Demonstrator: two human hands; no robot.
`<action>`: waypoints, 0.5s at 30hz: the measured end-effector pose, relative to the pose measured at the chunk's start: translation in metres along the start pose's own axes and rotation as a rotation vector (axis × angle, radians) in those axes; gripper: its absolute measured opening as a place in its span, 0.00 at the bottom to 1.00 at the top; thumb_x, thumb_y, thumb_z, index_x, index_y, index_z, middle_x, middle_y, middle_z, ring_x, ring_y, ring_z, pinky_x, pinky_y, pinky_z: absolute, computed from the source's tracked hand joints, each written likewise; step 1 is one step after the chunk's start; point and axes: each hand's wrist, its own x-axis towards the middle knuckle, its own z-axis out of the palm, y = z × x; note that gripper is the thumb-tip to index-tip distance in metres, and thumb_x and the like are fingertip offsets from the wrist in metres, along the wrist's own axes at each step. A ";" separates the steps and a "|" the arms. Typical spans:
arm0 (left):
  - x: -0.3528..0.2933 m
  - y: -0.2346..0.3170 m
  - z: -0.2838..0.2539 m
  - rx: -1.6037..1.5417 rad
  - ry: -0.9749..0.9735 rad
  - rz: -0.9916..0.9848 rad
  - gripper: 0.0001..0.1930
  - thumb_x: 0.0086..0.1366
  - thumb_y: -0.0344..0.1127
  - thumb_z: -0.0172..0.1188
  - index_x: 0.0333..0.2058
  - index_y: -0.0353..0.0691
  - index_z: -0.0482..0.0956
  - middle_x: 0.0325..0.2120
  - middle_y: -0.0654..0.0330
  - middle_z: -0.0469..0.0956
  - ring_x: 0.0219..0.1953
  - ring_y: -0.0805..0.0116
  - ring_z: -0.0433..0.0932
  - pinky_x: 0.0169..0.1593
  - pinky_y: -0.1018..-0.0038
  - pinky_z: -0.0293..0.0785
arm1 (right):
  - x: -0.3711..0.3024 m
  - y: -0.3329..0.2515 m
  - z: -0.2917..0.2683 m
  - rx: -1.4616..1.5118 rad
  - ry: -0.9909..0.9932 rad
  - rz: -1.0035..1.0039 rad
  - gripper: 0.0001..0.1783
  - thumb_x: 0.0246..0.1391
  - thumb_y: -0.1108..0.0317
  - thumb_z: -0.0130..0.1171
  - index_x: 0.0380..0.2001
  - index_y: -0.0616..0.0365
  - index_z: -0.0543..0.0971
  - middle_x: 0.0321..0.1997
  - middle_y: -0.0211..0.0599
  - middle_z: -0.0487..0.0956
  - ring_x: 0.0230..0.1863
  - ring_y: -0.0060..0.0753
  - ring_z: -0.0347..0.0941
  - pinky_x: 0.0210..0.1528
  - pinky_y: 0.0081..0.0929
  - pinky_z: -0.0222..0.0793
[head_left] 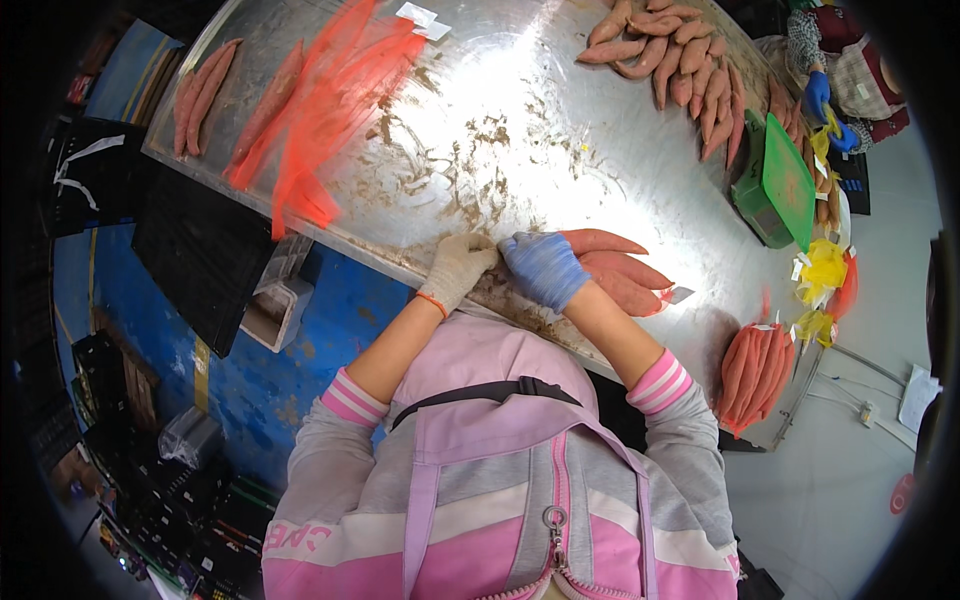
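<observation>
My left hand (463, 264), in a beige knit glove with an orange band at the wrist, is at the table's near edge. Its fingers are pinched together; what they hold is hidden. Close to its right, my right hand (545, 268) wears a bluish glove, its fingers curled at the left end of a few sweet potatoes (622, 272). These lie side by side on the metal table (400, 235), apparently in red netting, with a small tag (679, 295) at their right end. My right hand covers their left tips.
Empty red net bags (345, 95) lie at the table's left beside loose sweet potatoes (208, 98). More sweet potatoes (690, 60) are heaped far right, near a green crate (777, 185). A filled red net bag (757, 375) stands at the right edge. A co-worker's blue-gloved hand (818, 93) is beyond.
</observation>
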 end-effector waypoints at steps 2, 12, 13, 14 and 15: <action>-0.002 0.009 -0.004 0.114 -0.013 0.025 0.11 0.50 0.33 0.58 0.29 0.30 0.80 0.24 0.54 0.80 0.26 0.71 0.77 0.34 0.77 0.72 | -0.006 0.008 0.003 0.100 0.009 -0.001 0.10 0.46 0.65 0.55 0.31 0.60 0.74 0.30 0.45 0.77 0.31 0.48 0.76 0.31 0.41 0.71; 0.005 -0.007 -0.003 -0.112 -0.050 0.018 0.08 0.52 0.29 0.56 0.28 0.30 0.79 0.18 0.61 0.75 0.19 0.77 0.70 0.25 0.80 0.66 | -0.009 0.022 -0.009 0.344 0.046 -0.035 0.11 0.46 0.66 0.54 0.34 0.57 0.73 0.28 0.44 0.77 0.30 0.49 0.75 0.33 0.40 0.70; 0.007 -0.009 -0.004 -0.093 -0.059 0.028 0.08 0.52 0.29 0.56 0.28 0.30 0.79 0.18 0.62 0.75 0.19 0.77 0.70 0.24 0.80 0.66 | -0.009 0.022 -0.004 0.299 0.084 -0.066 0.11 0.45 0.66 0.54 0.34 0.58 0.73 0.28 0.44 0.77 0.30 0.48 0.75 0.32 0.40 0.70; 0.008 -0.011 -0.004 -0.075 -0.068 0.037 0.08 0.52 0.29 0.56 0.29 0.30 0.79 0.18 0.62 0.75 0.19 0.77 0.69 0.24 0.80 0.66 | -0.009 0.021 -0.001 0.254 0.122 -0.097 0.11 0.45 0.67 0.54 0.33 0.58 0.74 0.27 0.44 0.77 0.29 0.48 0.75 0.31 0.41 0.70; 0.007 -0.010 -0.004 -0.076 -0.066 0.028 0.08 0.52 0.29 0.55 0.29 0.30 0.79 0.18 0.62 0.74 0.19 0.77 0.69 0.24 0.80 0.66 | -0.009 0.020 0.002 0.178 0.118 -0.098 0.10 0.45 0.67 0.54 0.32 0.58 0.73 0.27 0.44 0.77 0.30 0.47 0.76 0.31 0.40 0.70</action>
